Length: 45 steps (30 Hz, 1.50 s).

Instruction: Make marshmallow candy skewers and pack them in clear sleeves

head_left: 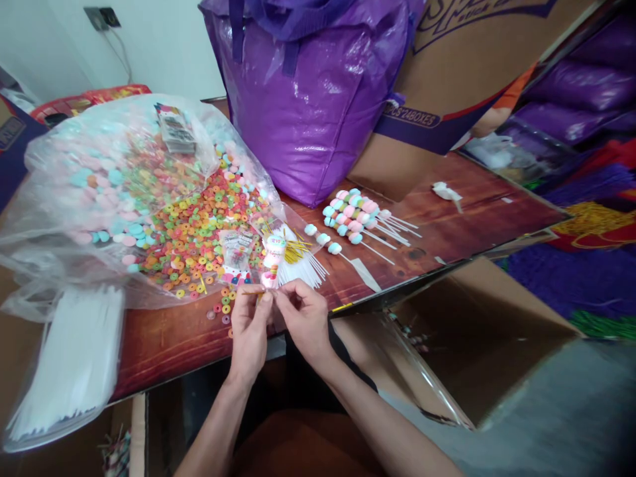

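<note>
My left hand [250, 318] and my right hand [304, 317] meet at the table's front edge, fingers pinched together. Between them they grip the gathered lower end of a printed clear wrapper [273, 255], which stands up with pink and white candy inside. A bit of gold shows at my left fingertips, perhaps a twist tie. Just beyond my hands lie gold twist ties [294, 246] on a fan of white sticks [303, 268]. Flat printed wrappers [237, 252] rest left of them. Finished-looking marshmallow skewers [350, 215] are stacked to the right, beside another marshmallow skewer [334, 248].
A large clear bag [44, 218] of marshmallows and ring candies [189, 232] spreads over the left of the table. White sticks [74, 351] overhang the front left. Behind stand a purple bag [298, 112] and a carton [447, 73]. An open box [477, 331] sits below right.
</note>
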Tool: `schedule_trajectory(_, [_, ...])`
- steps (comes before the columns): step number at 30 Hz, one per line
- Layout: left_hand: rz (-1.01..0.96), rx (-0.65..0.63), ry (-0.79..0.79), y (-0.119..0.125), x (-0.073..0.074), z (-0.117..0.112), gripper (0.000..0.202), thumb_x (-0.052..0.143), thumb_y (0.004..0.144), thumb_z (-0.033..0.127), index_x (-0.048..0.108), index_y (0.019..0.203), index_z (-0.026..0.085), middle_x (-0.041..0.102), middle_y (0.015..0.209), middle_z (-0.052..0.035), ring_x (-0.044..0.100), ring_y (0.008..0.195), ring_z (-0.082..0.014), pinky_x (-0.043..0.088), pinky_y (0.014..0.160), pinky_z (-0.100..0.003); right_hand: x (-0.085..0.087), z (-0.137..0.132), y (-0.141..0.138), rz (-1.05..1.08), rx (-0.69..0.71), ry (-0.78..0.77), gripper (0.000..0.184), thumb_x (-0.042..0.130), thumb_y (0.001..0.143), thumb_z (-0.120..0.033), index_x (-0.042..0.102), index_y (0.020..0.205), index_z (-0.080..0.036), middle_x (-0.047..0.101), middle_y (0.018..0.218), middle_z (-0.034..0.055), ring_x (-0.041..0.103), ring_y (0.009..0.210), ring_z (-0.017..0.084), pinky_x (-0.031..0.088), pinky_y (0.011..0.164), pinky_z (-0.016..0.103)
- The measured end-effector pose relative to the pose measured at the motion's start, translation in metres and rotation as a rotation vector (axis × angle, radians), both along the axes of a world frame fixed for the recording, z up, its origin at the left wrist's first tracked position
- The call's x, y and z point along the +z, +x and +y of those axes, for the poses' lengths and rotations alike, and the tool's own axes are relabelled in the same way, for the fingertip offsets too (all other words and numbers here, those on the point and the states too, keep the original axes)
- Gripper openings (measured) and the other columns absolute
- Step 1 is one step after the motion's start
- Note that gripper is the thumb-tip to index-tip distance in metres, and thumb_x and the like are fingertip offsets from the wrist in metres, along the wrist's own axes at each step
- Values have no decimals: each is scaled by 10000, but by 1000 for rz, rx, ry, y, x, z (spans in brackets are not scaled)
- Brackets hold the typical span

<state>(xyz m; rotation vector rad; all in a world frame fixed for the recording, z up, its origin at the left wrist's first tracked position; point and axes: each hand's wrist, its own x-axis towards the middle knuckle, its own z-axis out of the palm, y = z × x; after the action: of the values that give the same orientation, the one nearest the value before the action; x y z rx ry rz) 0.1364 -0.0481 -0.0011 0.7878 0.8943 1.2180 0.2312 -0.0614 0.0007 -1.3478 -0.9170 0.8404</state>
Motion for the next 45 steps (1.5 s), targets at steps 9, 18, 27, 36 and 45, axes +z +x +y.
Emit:
schedule_trajectory(9, [-233, -172, -292, -6, 15, 9, 375, 845, 717, 331, 509, 718, 163, 381, 526, 90, 197, 446, -18, 183, 403, -124, 0, -8, 12, 26, 250, 10, 162, 511, 959, -311, 524, 833, -210, 520, 751, -19, 497, 665, 129, 425, 615, 249])
schedule_trajectory(18, [-111, -308, -308, -8, 22, 1, 341, 789, 775, 406, 563, 900, 183, 390, 559, 97, 219, 451, -33, 208, 406, -122, 10, -4, 30, -368, 352, 169, 126, 421, 967, -193, 442, 846, -225, 477, 759, -14, 457, 696, 143, 400, 659, 267])
schedule_trajectory(27, [262, -61, 7, -2, 8, -6, 231, 769, 793, 377, 747, 897, 173, 672, 824, -34, 587, 751, -132, 480, 697, -221, 9, -5, 25, -297, 274, -28, 112, 435, 933, -206, 533, 877, -208, 577, 780, -6, 524, 692, 144, 429, 629, 257])
schedule_trajectory(36, [-237, -174, -486, -6, 17, 13, 383, 942, 550, 248, 640, 744, 117, 444, 605, 64, 356, 505, -14, 258, 421, -110, -5, -10, 23, -658, 141, 362, 241, 472, 976, -164, 698, 1048, -211, 714, 1007, 93, 659, 930, 199, 510, 806, 328])
schedule_trajectory(45, [-257, -181, -406, 0, 24, 6, 319, 898, 647, 283, 627, 770, 166, 548, 660, 46, 490, 564, -53, 411, 515, -160, 4, -2, 19, -846, 42, 391, 217, 424, 974, -142, 625, 909, -190, 656, 823, 86, 571, 772, 213, 450, 724, 359])
